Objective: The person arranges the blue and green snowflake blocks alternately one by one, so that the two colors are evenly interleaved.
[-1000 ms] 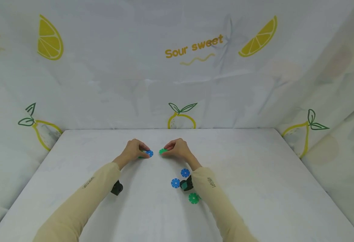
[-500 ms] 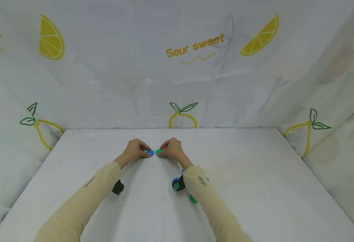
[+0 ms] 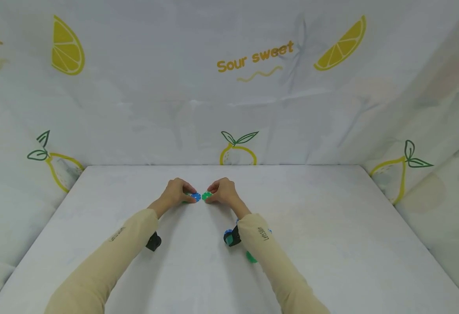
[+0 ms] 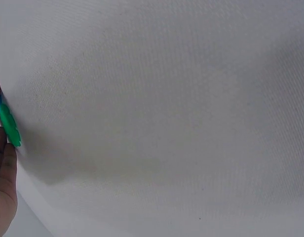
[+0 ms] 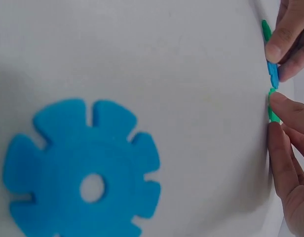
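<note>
My left hand [image 3: 176, 191] pinches a blue notched plastic disc [image 3: 197, 197] between thumb and fingers. A green notched disc [image 4: 10, 124] sits on the blue one's outer side, partly covered by the fingers; the two look joined in a row. Facing it, my right hand [image 3: 224, 191] pinches another green disc [image 3: 205, 196] by its edge. In the right wrist view the tip of the blue disc comes right up to the rim of this green disc. Both hands are low over the far part of the white table.
A loose blue disc [image 5: 68, 168] lies flat below the right wrist. Another green disc [image 3: 251, 257] shows partly from under the right sleeve [image 3: 276, 261]. Black wrist cameras hang at both forearms, the right one [image 3: 233, 237] over several discs. A cloth wall [image 3: 155, 131] rises behind the table.
My right hand has moved left with its green disc, closing most of the gap to the blue disc. The left hand has hardly moved. The right sleeve now covers more of the loose discs.
</note>
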A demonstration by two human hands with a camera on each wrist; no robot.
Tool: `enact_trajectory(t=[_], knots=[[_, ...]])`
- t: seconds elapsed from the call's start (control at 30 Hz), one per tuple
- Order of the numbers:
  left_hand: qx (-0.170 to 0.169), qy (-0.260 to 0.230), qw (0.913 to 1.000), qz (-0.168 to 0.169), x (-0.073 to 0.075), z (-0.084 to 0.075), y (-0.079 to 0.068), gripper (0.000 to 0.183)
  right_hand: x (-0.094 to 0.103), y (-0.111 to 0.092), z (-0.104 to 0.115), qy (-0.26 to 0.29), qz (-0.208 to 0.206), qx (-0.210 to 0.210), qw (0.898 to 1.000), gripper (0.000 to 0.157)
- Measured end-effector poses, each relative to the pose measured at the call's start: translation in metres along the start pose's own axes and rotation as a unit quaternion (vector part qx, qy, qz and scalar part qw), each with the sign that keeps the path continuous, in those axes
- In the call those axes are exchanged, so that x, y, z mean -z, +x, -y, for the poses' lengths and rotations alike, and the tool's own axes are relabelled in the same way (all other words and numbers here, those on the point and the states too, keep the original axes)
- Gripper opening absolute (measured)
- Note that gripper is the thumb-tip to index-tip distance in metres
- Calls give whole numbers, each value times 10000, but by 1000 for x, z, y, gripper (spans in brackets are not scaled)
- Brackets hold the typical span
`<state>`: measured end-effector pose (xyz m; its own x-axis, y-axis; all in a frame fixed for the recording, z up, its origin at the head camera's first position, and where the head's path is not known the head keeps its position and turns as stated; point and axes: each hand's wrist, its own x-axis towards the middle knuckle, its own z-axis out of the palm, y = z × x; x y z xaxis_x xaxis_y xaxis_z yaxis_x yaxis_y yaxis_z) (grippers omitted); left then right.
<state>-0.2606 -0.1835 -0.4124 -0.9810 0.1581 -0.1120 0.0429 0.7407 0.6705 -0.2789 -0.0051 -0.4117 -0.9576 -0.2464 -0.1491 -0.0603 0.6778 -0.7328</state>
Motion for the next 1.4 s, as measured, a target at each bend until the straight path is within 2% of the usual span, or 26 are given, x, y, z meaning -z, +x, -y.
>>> enact_trajectory(t=[0.13, 0.33, 0.5, 0.63, 0.8, 1.03, 1.4], knots=[[34, 39, 10000, -12, 0, 1, 0, 23, 2, 0, -1, 142, 39, -123, 9998, 26], [-87, 65, 9999, -35, 0, 3, 2, 23, 3, 1, -3, 172, -16, 62, 9998, 21], [-161, 180, 9997, 18, 0, 1, 3, 22, 1, 2, -2, 130, -37, 32, 9999, 19], [-194, 533, 9983, 165, 3, -2, 5, 23, 1, 3, -1, 79, 8, -48, 10000, 18], [-429, 953, 9939, 355, 5, -4, 8, 24, 1, 5, -1, -69, 88, -73, 9999, 18], [-401, 982, 9930, 522, 7, -7, 7, 23, 2, 5, 0, -110, 233, 17, 9997, 20], [-678, 980, 9918, 455, 4, -4, 8, 22, 3, 0, 2, -142, 185, 210, 9995, 20]])
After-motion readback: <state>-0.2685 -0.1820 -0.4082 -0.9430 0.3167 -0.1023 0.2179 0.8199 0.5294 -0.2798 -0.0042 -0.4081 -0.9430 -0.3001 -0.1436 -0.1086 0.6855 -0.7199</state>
